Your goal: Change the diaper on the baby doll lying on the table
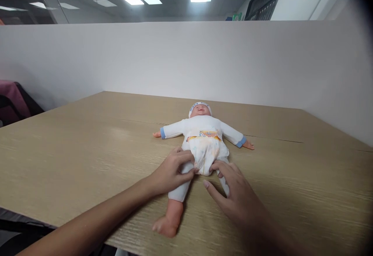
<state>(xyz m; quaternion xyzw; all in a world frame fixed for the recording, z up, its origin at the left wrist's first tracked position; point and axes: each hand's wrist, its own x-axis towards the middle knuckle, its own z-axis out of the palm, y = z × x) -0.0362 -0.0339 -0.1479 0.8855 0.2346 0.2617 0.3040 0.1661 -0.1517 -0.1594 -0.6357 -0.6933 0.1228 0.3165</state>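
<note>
A baby doll (201, 129) in a white suit with blue cuffs lies on its back on the wooden table (87, 151), head away from me. It wears a white printed diaper (206, 152). My left hand (171, 172) rests on the doll's left thigh, its fingers curled against the diaper's lower edge. My right hand (234, 194) covers the other leg, thumb and fingertips touching the diaper's bottom edge. One bare doll foot (166, 225) sticks out toward me.
A white partition wall (186, 61) runs behind and to the right of the table. A dark chair with a pink cloth (13, 100) stands at the far left. The table's front edge is near my forearms.
</note>
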